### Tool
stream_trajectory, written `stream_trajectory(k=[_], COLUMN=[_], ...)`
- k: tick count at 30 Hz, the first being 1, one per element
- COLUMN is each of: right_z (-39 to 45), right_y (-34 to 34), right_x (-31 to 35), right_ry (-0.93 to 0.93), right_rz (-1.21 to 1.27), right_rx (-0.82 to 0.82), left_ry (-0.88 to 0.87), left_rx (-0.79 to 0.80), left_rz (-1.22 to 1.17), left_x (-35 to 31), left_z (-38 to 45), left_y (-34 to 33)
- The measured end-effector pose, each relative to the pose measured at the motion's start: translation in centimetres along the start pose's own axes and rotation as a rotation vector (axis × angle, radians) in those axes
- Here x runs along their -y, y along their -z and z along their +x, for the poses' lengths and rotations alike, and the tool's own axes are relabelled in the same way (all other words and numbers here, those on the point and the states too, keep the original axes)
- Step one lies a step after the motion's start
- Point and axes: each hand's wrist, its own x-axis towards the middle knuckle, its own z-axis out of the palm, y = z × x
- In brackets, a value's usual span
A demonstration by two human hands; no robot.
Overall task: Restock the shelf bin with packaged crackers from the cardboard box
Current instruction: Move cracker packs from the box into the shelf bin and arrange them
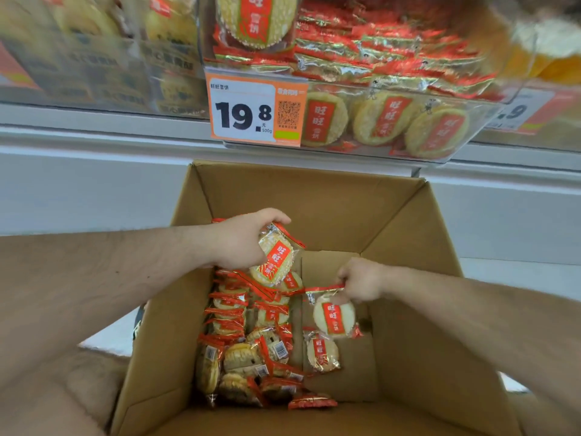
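Head view: the left hand grips one pack, the right hand pinches another pack, both over the box. The bin looks well filled; many packs remain in the box.

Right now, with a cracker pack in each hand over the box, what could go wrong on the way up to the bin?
1. The right hand pinches its cracker pack only by the top seal, so it dangles; that thin grip may slip on the lift.
2. The left hand holds its pack more fully, but it could catch the cardboard box wall.
3. The shelf bin already looks heaped, so added packs might slide over its clear front.
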Motion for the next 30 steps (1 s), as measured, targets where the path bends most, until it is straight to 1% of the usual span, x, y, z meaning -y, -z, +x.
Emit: stream_trajectory(k=[2,4,6,8,11,16,18,21,24,26,28,30], right_z=[-3.6,-7.2,-9.9,-11.8,-13.4,-15.0,-15.5,-15.9,-16.1,-16.6,-17.5,-18.2], right_y=[3.8,6.9,8.9,9.9,10.5,11.6,11.9,12.1,12.3,12.7,13.2,13.7], right_x=[0.9,2.0,3.0,4.2,5.9,7.8,8.1,8.3,8.6,8.7,8.9,9.1], right_ry=[0.061,0.128,0.201,0.27,0.343,0.396,0.436,0.474,0.483,0.457,0.416,0.438], right_rz=[0.19,0.328,0.475,0.569,0.637,0.709,0.745,0.794,0.829,0.89,0.832,0.801], right_rx=[-0.057,-0.083,-0.098,-0.129,-0.246,-0.48,-0.553,-0.66,-0.773,-0.749,-0.631,-0.487], left_ry=[-0.031,-0.071,-0.109,-0.15,-0.238,-0.321,-0.345,-0.384,-0.398,-0.399,-0.408,-0.432], left_rx=[-0.006,-0.018,-0.027,-0.036,-0.006,-0.011,-0.046,-0.167,-0.21,-0.223,-0.259,-0.305], left_rz=[-0.018,-0.059,-0.114,-0.195,-0.345,-0.582,-0.598,-0.562,-0.558,-0.555,-0.558,-0.56], left_x=[-0.7,-1.8,-3.3,-5.0,-7.2,-9.8,-10.4,-11.3,-12.2,-12.8,-13.7,-14.6], left_z=[-0.3,-0.8,-1.2,-1.8,-3.0,-5.3,-5.9,-6.4,-7.0,-7.4,-7.6,-7.6], left_y=[0.3,0.7,1.2,1.5,2.0,3.2,3.6,3.7,3.7,3.8,4.1,4.5])
